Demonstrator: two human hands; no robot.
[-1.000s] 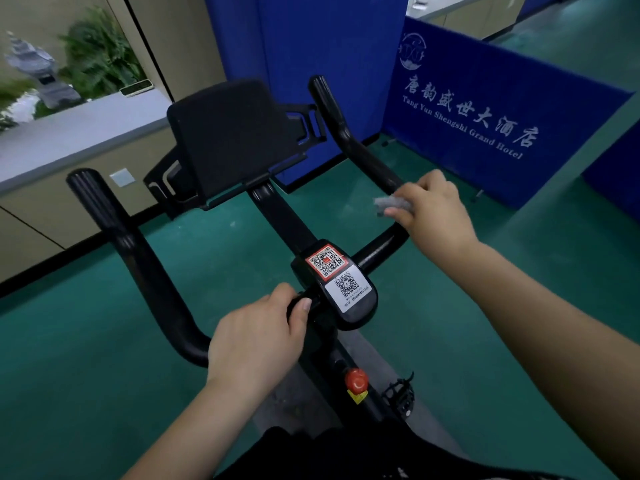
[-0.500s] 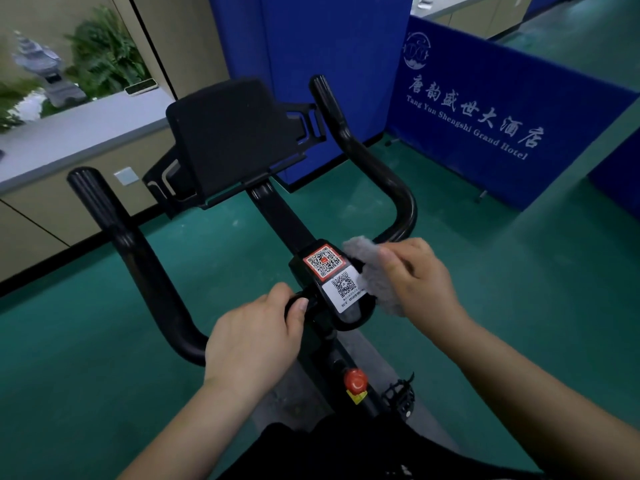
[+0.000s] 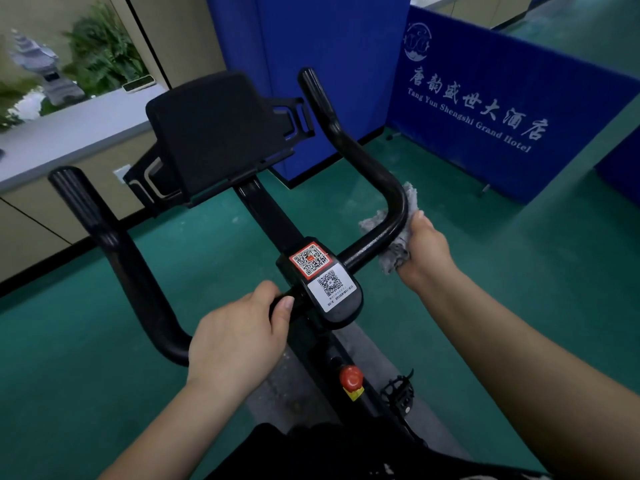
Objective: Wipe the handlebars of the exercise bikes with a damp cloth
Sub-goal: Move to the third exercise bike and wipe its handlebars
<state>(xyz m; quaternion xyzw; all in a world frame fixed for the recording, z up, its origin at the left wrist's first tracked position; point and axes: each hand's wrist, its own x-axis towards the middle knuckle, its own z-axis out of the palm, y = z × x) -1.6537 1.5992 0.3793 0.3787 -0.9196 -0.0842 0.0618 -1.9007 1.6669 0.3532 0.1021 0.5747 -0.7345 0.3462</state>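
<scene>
While left hand (image 3: 239,337) grips handlebar (image 3: 374,161), right hand (image 3: 427,249) presses cloth (image 3: 394,252).

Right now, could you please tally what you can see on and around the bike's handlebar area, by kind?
Hands: 2, left hand and right hand
Grey cloth: 1
Handlebar arms: 2, left and right
QR code stickers: 2, orange and white
Red knob: 1
Total: 8

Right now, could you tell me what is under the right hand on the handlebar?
A grey cloth bunches between the right hand and the handlebar's right bend. The cloth hides the bar there, and the fingers are out of sight.
</scene>
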